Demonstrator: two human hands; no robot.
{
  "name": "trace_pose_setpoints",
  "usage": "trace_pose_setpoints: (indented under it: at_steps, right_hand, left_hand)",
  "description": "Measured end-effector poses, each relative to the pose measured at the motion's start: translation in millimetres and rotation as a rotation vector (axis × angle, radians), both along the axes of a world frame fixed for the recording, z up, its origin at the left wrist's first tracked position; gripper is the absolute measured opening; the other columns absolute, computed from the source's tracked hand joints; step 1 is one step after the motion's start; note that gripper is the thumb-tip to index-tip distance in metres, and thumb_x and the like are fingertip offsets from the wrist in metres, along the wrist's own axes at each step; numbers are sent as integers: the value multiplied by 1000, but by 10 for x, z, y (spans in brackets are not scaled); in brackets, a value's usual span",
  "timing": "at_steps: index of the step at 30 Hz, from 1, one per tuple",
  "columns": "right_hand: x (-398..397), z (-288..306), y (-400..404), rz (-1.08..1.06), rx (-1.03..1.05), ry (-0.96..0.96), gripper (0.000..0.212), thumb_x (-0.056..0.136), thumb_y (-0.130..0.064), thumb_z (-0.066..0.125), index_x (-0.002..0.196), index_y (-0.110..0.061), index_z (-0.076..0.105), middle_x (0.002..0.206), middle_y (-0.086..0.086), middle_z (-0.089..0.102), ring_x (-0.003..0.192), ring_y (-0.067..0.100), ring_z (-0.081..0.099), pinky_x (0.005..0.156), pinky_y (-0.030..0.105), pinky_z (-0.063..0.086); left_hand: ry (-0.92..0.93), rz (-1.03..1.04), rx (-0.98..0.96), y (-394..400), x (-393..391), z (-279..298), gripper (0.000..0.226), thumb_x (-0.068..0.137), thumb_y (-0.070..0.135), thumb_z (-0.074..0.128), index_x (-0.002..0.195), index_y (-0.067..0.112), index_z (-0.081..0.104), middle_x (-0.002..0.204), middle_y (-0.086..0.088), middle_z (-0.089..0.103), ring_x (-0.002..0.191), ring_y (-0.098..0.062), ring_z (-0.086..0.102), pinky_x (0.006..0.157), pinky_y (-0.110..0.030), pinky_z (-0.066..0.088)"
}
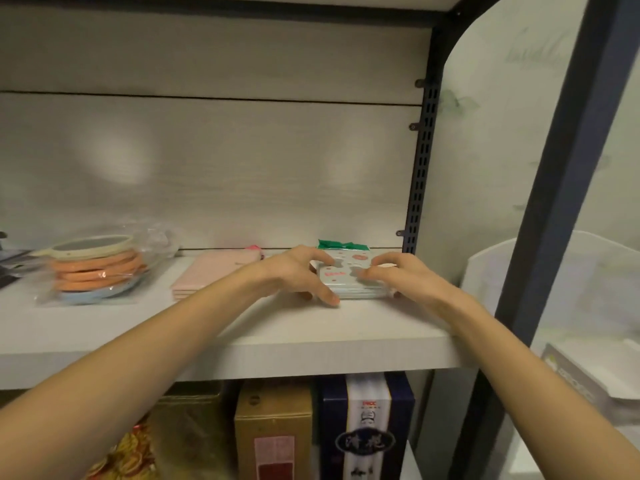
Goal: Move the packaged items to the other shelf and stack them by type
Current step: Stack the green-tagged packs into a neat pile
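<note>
Left hand (294, 271): fingers spread, pressing on the patterned packet stack (349, 277).
Right hand (398, 275): fingers spread, steadying the stack near the shelf's (207, 327) right edge.

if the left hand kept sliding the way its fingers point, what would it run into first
The left hand points right across the white spotted packets, which it already touches. Going on, it would likely meet the right hand on the stack's far side, though depth is hard to judge.

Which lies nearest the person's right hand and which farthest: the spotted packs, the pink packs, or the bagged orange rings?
From the right hand:
1. Spotted packs, under its fingertips.
2. Pink packs, mid-shelf, past the left hand.
3. Bagged orange rings, far left.
</note>
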State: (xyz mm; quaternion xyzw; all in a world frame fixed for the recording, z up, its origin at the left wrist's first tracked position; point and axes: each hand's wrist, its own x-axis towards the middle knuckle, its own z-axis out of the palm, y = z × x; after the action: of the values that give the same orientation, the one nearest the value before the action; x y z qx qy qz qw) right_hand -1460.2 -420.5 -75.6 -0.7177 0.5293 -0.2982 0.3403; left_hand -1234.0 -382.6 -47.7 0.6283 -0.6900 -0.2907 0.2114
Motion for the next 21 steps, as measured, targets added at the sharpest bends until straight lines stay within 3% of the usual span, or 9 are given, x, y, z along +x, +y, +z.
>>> trace_pose_setpoints:
  at_steps: [3, 6, 8, 11, 17, 21]
  right_hand:
    - [-82, 58, 46, 85, 40, 127, 80, 67, -41, 88, 136, -26, 50, 119, 0, 64, 106, 15, 63, 95, 34, 52]
    - [-123, 69, 63, 97, 8, 169, 78, 71, -23, 89, 139, -23, 51, 115, 5, 67, 103, 19, 66, 101, 35, 50]
    - [-125, 77, 55, 87, -21, 146, 73, 72, -16, 89, 136, -22, 55, 110, 10, 71, 98, 23, 69, 98, 36, 53]
    - [-116, 122, 35, 87, -17, 141, 69, 70, -13, 90, 131, -21, 59, 109, 12, 72, 94, 24, 70, 96, 41, 55]
    - [-121, 231, -4, 116, 2, 209, 69, 68, -15, 92, 129, -23, 62, 106, 6, 70, 96, 21, 70, 93, 34, 56]
    - [-137, 263, -12, 145, 36, 202, 68, 69, -11, 91, 129, -20, 61, 99, 6, 72, 87, 22, 74, 70, 21, 58]
  left_hand:
    - [34, 12, -42, -17, -8, -35, 76, 67, 20, 94, 134, 30, 60, 105, 2, 62, 87, -9, 60, 73, -17, 47]
    - [73, 51, -23, -40, -13, -44, 80, 62, 14, 96, 133, 27, 64, 106, -4, 64, 93, -19, 64, 89, -26, 54]
    - [76, 73, -20, -66, -18, -48, 80, 61, 9, 96, 133, 24, 65, 103, -5, 64, 90, -21, 66, 95, -32, 56]
    - [95, 84, -15, -103, -18, -41, 77, 62, 3, 94, 131, 22, 66, 101, -2, 62, 81, -18, 65, 87, -28, 58]
    - [13, 93, -21, -172, 8, -53, 90, 48, 16, 100, 132, 23, 67, 116, -4, 67, 104, -25, 68, 101, -36, 54]
    - [-98, 32, -78, -156, -22, -54, 82, 63, 20, 95, 138, 23, 61, 107, -5, 74, 95, -25, 73, 94, -38, 58]
